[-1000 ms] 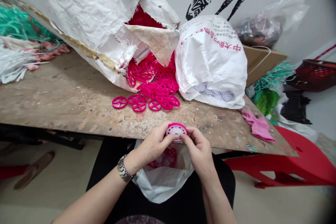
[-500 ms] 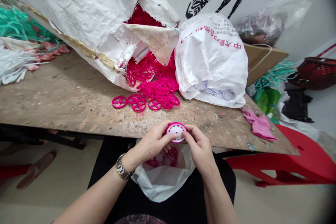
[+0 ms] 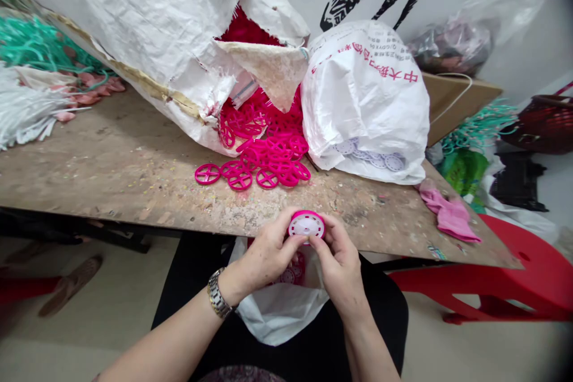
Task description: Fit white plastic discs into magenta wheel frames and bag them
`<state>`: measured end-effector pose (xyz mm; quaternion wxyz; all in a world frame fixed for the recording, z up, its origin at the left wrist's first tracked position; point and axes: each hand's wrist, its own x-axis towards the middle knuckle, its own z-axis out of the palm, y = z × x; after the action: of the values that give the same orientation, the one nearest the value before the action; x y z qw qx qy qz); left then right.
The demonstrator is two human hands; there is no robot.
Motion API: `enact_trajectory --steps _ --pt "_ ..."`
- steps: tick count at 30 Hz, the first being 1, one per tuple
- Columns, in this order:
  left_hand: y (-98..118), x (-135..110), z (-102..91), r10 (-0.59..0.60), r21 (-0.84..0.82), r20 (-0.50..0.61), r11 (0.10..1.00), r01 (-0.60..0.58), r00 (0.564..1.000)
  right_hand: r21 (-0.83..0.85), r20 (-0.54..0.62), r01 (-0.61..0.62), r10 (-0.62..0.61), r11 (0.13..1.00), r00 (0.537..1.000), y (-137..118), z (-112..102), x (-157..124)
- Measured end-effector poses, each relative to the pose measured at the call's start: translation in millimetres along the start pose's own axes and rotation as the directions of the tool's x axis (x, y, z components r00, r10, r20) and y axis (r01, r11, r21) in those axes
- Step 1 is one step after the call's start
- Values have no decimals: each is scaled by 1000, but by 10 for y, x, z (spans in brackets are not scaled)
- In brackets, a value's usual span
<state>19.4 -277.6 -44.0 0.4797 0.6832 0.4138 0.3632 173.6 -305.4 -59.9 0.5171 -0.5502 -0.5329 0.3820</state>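
Worn tabletop (image 3: 147, 179) held loose pink rings (image 3: 268, 161); L hand (image 3: 268, 253) & R hand (image 3: 342, 268) pinched white disc (image 3: 307, 227) in pink rim (image 3: 308, 212) by near edge, prob. press-fit step; next push likely needed even thumbs.

We hold our left hand (image 3: 272, 252) and right hand (image 3: 344, 261) close together in front of us, both set in a firm pinch, thumbs (image 3: 292, 245) angled inward with tips nearly meeting, fingers (image 3: 332, 227) curled. Our bare forearms (image 3: 172, 325) slant inward, wrists (image 3: 354, 305) well apart.
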Motion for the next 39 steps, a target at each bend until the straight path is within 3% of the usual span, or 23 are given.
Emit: enact_trajectory --steps 2,6,9,14,18,22,25,28,35,39 --pt "5 1 -8 62 63 -1 996 -61 998 26 11 -22 22 999 1000 5 -23 -5" --pt "10 31 -140 117 213 134 966 -144 984 6 100 -66 65 998 993 74 -148 -23" --pt "-19 113 -316 178 431 83 881 -196 981 -72 183 -91 103 993 978 155 -267 -82" --pt "-124 369 -565 207 810 -66 582 -69 976 -206 310 -139 200 968 930 237 -410 -220" --pt "-199 538 -619 159 904 -66 428 -9 985 -260 353 -145 234 955 906 227 -463 -272" --pt "-281 631 -610 132 938 -85 346 35 988 -350 295 -47 157 936 943 222 -454 -273" --pt "-327 647 -644 147 934 -59 358 2 987 -370 280 11 100 929 955 209 -430 -262" --pt "-329 596 -708 171 900 -5 430 -70 985 -346 274 46 54 937 960 154 -409 -231" --pt "-217 333 -715 185 686 75 704 -185 980 -343 186 205 -148 917 971 -52 -249 18" --pt "-90 217 -634 204 399 123 886 -237 971 -324 213 310 -251 894 944 -126 -110 208"
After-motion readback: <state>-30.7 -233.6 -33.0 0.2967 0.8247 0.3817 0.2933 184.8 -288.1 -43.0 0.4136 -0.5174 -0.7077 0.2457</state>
